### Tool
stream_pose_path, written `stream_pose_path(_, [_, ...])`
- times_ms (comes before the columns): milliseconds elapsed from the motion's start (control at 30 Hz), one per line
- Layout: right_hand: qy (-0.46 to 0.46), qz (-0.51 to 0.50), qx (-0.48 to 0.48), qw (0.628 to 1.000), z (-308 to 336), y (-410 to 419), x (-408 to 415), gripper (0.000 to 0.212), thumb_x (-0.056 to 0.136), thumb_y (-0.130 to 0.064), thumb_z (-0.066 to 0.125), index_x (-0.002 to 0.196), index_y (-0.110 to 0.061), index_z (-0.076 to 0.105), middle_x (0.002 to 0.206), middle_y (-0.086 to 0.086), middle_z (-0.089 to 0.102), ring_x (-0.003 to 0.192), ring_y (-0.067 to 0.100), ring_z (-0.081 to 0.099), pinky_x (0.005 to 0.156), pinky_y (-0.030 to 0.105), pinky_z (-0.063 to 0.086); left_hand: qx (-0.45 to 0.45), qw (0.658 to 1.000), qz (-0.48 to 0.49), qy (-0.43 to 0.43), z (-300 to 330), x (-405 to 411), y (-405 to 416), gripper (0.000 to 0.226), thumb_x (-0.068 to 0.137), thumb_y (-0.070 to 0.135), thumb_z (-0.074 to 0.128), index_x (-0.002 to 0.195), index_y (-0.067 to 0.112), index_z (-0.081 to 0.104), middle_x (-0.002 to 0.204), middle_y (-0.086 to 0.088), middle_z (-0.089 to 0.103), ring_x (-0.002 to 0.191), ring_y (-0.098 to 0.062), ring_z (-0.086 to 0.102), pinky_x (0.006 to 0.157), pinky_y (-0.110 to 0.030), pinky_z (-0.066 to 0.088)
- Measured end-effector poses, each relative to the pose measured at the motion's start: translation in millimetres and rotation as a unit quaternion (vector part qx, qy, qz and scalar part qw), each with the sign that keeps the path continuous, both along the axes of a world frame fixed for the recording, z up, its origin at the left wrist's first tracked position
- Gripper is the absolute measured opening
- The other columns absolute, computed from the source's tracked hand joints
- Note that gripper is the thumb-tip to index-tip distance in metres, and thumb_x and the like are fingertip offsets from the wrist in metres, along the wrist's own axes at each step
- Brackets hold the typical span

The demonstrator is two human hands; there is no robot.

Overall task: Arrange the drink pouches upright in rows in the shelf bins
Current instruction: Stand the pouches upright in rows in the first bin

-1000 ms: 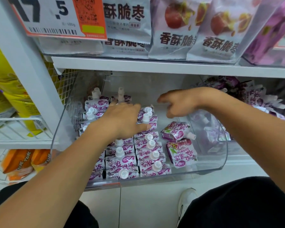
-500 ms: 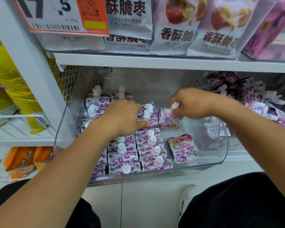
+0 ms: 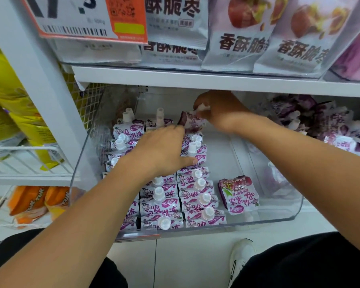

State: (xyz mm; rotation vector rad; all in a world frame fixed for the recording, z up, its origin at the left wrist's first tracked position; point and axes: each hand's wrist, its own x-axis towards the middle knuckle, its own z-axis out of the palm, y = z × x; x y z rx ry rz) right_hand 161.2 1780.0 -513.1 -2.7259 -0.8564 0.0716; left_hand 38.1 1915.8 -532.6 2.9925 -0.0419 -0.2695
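Head view: the right hand has lifted a pouch off the bin floor and carried it to the back of the rows, so one loose pouch remains flat near the front. Its grip is clamped on that pouch's cap. The left hand lies flat, fingers spread, pressing on the standing rows.

Bright, even light; soft overall blur; wide-angle bending at edges.
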Motion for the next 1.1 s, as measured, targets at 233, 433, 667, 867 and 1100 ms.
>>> stream_pose_path(233, [0.068,0.113,-0.138,0.982,-5,15,3,0.026,0.096,-0.016,0.055,0.121,-0.018,0.063,0.122,0.002,0.061,0.109,0.023,0.057,0.080,0.027,0.044,-0.054,0.996,0.066,-0.030,-1,2,-1,0.091,0.061,0.072,0.076,0.127,0.018,0.045,0.128,-0.004,0.050,0.118,-0.025,0.050,0.095,-0.040,0.047])
stream_pose_path(433, [0.214,0.042,-0.144,0.965,-3,34,-1,0.009,0.077,-0.007,0.046,0.075,-0.013,0.053,0.074,0.007,0.048,0.063,0.024,0.041,0.055,0.033,0.039,-0.063,0.992,0.069,-0.081,1,3,2,0.106,0.041,0.091,0.067,0.123,0.025,0.050,0.124,0.000,0.055,0.114,-0.027,0.048,0.091,-0.041,0.048])
stream_pose_path(667, [0.394,-0.053,0.111,0.911,3,-7,-7,0.054,0.079,0.011,0.042,0.132,0.014,0.045,0.104,0.024,0.052,0.098,0.029,0.059,0.083,0.030,0.055,-0.066,0.997,0.021,0.024,5,19,4,0.133,0.028,0.104,0.051,0.140,0.033,0.042,0.146,0.008,0.049,0.129,-0.024,0.049,0.105,-0.044,0.044])
stream_pose_path(867, [0.213,0.134,-0.412,0.876,30,-59,-71,0.053,0.079,-0.053,0.072,0.112,-0.012,0.064,0.106,0.000,0.064,0.096,0.022,0.062,0.080,0.035,0.052,0.006,1.000,0.004,0.026,2,22,0,0.127,0.034,0.105,0.044,0.138,0.032,0.046,0.141,0.003,0.051,0.125,-0.028,0.050,0.102,-0.047,0.046])
stream_pose_path(1100, [0.150,0.115,-0.387,0.903,1,-60,-112,0.056,0.072,-0.060,0.076,0.103,-0.014,0.064,0.103,0.004,0.063,0.088,0.022,0.062,0.063,0.029,0.046,-0.005,1.000,-0.001,0.029,-2,24,3,0.112,0.043,0.100,0.051,0.135,0.036,0.047,0.141,0.006,0.054,0.124,-0.025,0.051,0.098,-0.043,0.048])
